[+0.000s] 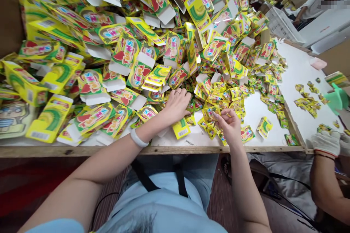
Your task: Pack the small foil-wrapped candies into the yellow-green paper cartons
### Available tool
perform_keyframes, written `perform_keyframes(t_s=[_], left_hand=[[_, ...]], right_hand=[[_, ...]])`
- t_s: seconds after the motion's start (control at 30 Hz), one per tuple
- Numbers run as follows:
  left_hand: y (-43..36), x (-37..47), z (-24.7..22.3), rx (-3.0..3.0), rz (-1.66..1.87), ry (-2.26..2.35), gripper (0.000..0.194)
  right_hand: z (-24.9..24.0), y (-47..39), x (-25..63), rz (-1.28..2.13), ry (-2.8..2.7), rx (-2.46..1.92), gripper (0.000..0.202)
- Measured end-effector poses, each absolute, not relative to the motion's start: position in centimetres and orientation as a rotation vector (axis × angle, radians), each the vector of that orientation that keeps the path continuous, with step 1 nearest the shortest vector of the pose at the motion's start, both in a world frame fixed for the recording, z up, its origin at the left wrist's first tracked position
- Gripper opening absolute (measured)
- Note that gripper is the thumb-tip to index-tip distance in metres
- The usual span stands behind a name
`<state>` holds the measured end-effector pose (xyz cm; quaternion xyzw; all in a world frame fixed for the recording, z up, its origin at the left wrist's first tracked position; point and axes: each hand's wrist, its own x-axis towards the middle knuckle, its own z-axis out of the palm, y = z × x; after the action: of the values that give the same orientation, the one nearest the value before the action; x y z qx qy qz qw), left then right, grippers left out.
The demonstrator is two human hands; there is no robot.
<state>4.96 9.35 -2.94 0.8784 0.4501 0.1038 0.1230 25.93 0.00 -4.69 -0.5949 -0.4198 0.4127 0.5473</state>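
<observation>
My left hand, with a ring and a pale wristband, is curled palm-down over a small yellow-green printed carton. The carton's barcoded end sticks out below the palm; the fingertips are partly hidden among the packets. To its right, my right hand pinches a small yellow candy packet between thumb and fingers. Loose candy packets lie heaped just beyond both hands. Many cartons with fruit pictures, several with open white flaps, are piled behind and to the left.
A wooden rim edges the white table. At the right, a co-worker's gloved hand rests near scattered packets and a green plastic scoop-like item. A white crate stands at the back right, with another person behind it.
</observation>
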Motion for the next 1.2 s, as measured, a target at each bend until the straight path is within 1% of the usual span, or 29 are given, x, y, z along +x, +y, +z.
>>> perform_keyframes(t_s=[0.1,0.2,0.27,0.3,0.4,0.47,0.57,0.67,0.73,0.83,0.9,0.97,1.07,1.2], left_hand=[[9.6,5.1,-2.8,2.282,0.467,1.249,0.034],[9.5,5.5,-3.0,1.922,0.640,1.068,0.031],[9.4,5.9,-3.4,1.736,0.671,0.915,0.022],[9.4,6.1,-3.7,1.647,0.667,0.854,0.021],[9.1,6.4,-4.2,1.404,0.639,0.726,0.040],[8.9,6.5,-4.2,1.312,0.653,0.662,0.046],[8.4,6.7,-4.1,1.255,0.766,0.617,0.047],[8.0,7.0,-4.2,1.250,0.876,0.616,0.048],[8.0,7.0,-4.3,1.327,0.943,0.639,0.046],[8.8,6.4,-4.3,1.550,1.112,0.742,0.038],[9.7,5.7,-4.1,1.623,1.268,0.828,0.034],[10.5,5.1,-3.7,1.595,1.423,0.882,0.033],[11.0,4.7,-3.2,1.570,1.548,0.880,0.031],[11.0,4.4,-2.9,1.627,1.522,0.864,0.030]], right_hand=[[-4.7,-0.1,25.8,1.013,-0.995,-1.364,0.036],[-4.8,0.5,24.9,0.941,-1.049,-1.295,0.033],[-4.8,1.1,24.0,0.902,-1.059,-1.264,0.033],[-4.7,1.4,23.6,0.891,-1.051,-1.266,0.033],[-4.5,1.8,23.0,0.851,-1.049,-1.321,0.034],[-4.4,1.7,23.0,0.838,-1.077,-1.330,0.034],[-4.5,1.4,23.1,0.891,-1.033,-1.273,0.037],[-4.8,1.5,22.7,1.089,-0.989,-1.233,0.045],[-4.8,1.7,22.3,1.155,-1.009,-1.239,0.043],[-4.5,1.8,22.5,1.049,-1.024,-1.309,0.036],[-4.4,1.4,22.8,1.065,-1.143,-1.370,0.031],[-4.6,0.5,22.7,1.105,-1.468,-1.435,0.026],[-5.2,-1.0,20.8,0.979,-1.895,-1.528,0.019],[-4.6,-1.7,17.9,0.848,-1.967,-1.573,0.027]])
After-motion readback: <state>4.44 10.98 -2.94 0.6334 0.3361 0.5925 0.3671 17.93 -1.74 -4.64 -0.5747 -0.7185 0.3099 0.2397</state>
